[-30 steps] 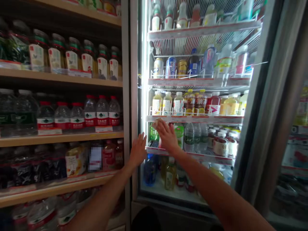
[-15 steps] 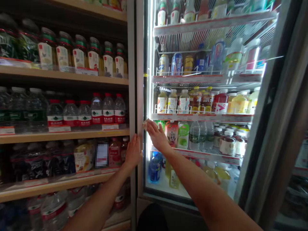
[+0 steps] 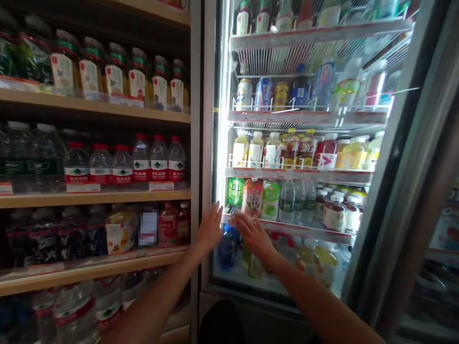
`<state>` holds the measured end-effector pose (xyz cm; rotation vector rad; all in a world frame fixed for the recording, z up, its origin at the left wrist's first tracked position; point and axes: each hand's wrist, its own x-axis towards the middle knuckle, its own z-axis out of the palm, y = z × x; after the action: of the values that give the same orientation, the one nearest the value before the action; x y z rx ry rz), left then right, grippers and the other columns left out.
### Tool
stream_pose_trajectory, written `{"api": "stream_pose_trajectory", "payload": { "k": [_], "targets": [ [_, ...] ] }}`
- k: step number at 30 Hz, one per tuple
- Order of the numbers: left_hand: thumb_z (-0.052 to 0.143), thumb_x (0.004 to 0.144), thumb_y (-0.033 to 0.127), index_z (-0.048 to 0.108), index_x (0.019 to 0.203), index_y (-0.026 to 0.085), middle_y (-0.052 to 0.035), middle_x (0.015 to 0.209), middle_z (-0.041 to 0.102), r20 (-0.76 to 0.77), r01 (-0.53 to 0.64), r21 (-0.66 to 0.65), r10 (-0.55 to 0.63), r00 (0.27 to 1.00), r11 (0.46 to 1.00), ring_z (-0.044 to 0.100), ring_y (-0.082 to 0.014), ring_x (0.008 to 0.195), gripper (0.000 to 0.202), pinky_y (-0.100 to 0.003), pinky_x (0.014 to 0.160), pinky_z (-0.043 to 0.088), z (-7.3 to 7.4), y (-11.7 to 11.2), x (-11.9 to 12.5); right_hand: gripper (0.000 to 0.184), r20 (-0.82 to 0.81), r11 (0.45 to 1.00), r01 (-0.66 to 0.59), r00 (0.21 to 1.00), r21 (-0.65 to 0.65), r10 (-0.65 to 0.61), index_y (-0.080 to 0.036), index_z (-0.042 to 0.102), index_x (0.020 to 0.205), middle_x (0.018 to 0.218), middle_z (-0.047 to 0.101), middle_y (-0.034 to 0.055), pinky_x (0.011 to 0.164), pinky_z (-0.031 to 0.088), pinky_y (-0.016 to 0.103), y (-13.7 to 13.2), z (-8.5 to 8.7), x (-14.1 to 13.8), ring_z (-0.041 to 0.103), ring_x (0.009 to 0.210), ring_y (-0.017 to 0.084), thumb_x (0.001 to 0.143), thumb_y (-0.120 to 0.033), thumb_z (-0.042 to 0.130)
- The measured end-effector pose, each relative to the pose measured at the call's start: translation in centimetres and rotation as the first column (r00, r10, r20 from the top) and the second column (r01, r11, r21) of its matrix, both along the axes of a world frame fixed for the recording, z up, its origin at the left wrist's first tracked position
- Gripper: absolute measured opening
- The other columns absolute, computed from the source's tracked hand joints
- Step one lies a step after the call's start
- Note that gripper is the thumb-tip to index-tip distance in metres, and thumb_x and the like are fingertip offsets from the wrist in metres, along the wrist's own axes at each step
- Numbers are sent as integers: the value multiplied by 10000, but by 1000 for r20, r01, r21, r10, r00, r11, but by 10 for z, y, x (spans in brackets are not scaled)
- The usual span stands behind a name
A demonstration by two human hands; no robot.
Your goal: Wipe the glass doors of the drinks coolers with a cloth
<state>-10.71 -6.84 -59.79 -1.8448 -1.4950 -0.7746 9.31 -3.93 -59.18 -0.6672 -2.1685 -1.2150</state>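
My left hand (image 3: 210, 230) is at the left metal frame (image 3: 207, 167) of a lit drinks fridge, its fingers stretched upward and holding nothing. To its right, my right hand (image 3: 255, 239) is in front of the fridge's lower shelf edge (image 3: 304, 230), fingers bent and close together. Something pale and small seems to be under its fingertips, too blurred to name. Just above this hand stand a red-labelled drink bottle (image 3: 253, 197) and a green drink bottle (image 3: 271, 198). A green can (image 3: 235, 191) is to their left.
Wooden shelves (image 3: 107, 195) on the left hold rows of bottled water and tea. A thick metal upright (image 3: 405, 200) borders the fridge on the right. More fridge shelves (image 3: 308, 36) carry bottles and cans. My dark-clothed knee (image 3: 222, 322) is below.
My right hand has come down and to the right from the fridge's left edge. My left hand has shifted slightly up and right. The view has moved a little.
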Motion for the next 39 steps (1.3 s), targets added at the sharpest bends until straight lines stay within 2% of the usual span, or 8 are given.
{"api": "stream_pose_trajectory", "payload": {
  "k": [2,7,12,18,23,29,34,39],
  "targets": [
    [416,719,66,284,1364,95,-139,1464,264,-45,42,9,-42,998,999,205,-248,1365,659,-459,1081,281,-1,1,11,572,34,999,3,999,32,-4,-164,397,1342,1466,294,36,1111,138,485,0,-10,16,172,1371,210,784,-39,383],
    [415,718,73,253,1383,105,-132,1480,219,-82,75,12,-74,994,997,175,-243,1374,685,-462,1088,260,-4,1,35,654,-207,984,178,962,-30,-180,-222,307,1393,1479,263,30,1100,128,521,-7,-12,49,123,1384,227,772,-39,397],
    [417,709,65,233,1394,101,-128,1483,211,-153,138,-23,-139,978,990,149,-249,1378,710,-458,1089,256,-11,3,59,660,-44,989,142,989,-47,-144,-231,360,1367,1455,320,19,1100,189,458,-16,-31,84,228,1354,203,741,-29,412],
    [417,740,87,258,1386,98,-132,1481,212,-173,166,-38,-170,970,985,131,-248,1383,666,-470,1090,240,-12,5,89,631,-289,968,241,924,-66,-249,-243,324,1387,1444,339,48,1103,109,505,-11,-12,106,200,1365,225,789,-58,406],
    [422,772,127,260,1391,111,-107,1485,211,-221,217,6,-210,952,976,142,-245,1381,640,-444,1097,238,-11,7,107,607,-131,974,226,965,-28,-227,-251,389,1348,1439,352,3,1119,75,468,-16,-26,128,189,1367,190,782,-32,388],
    [418,768,133,275,1386,112,-114,1476,235,-232,228,25,-216,948,973,169,-248,1375,635,-456,1097,231,-11,12,121,627,-330,936,350,880,-37,-342,-236,367,1362,1448,331,47,1106,88,501,-17,-16,157,191,1369,213,771,-27,393],
    [423,781,172,296,1382,142,-104,1474,250,-271,248,32,-230,935,968,183,-247,1372,615,-454,1094,236,-11,14,133,624,-259,942,333,907,-44,-333,-265,369,1358,1431,364,23,1115,98,476,-19,-29,183,203,1367,189,779,-35,386],
    [398,788,144,263,1397,140,-98,1481,229,-260,251,42,-232,937,967,169,-245,1376,624,-451,1103,216,-7,15,144,633,-493,904,422,775,-62,-396,-252,376,1359,1469,282,70,1086,160,508,-17,-17,203,198,1369,234,767,-28,383]
  ]
}}
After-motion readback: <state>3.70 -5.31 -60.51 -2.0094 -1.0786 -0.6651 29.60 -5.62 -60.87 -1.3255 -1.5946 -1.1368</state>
